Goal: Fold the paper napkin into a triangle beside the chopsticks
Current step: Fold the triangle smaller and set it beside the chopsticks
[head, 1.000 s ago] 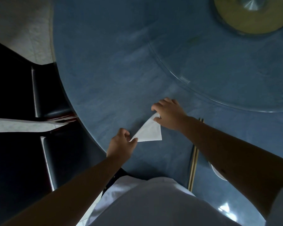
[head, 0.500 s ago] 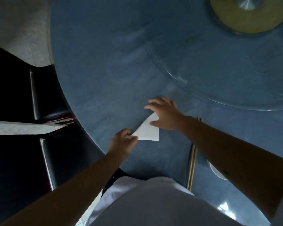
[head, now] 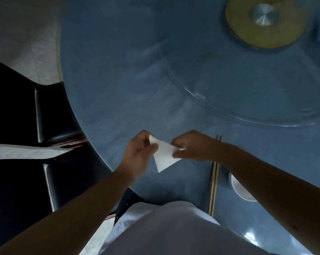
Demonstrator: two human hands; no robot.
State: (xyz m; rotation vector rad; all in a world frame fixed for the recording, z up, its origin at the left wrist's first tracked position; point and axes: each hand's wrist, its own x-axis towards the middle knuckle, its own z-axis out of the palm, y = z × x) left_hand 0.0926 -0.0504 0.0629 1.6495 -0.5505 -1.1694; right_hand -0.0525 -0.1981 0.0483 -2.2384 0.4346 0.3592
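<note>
Two bare hands hold a white paper napkin [head: 164, 157] between them, above the near edge of a round blue table [head: 109, 85]. The napkin is already a triangle, with its lowest corner pointing down toward the person and its upper edge stretched between the hands. The left hand [head: 139, 153] pinches the upper left corner, thumb and fingers closed on the paper. The right hand [head: 192, 146] grips the right corner, its fingers curled over the top and the thumb pressed beneath. Whether the napkin's lower tip touches the tabletop or hangs just over it cannot be told. Just right of the napkin lies a pair of wooden chopsticks [head: 213, 183], side by side and running away from the person, their middle crossed by the right forearm. Right of the chopsticks, partly hidden under that forearm, sits a small white bowl [head: 238, 186]. Farther back on the table rests a clear glass turntable [head: 247, 92], with a yellowish round base [head: 262, 34] and a metal hub at its centre. Dark chairs [head: 54, 126] stand at the left of the table, over a pale floor.
</note>
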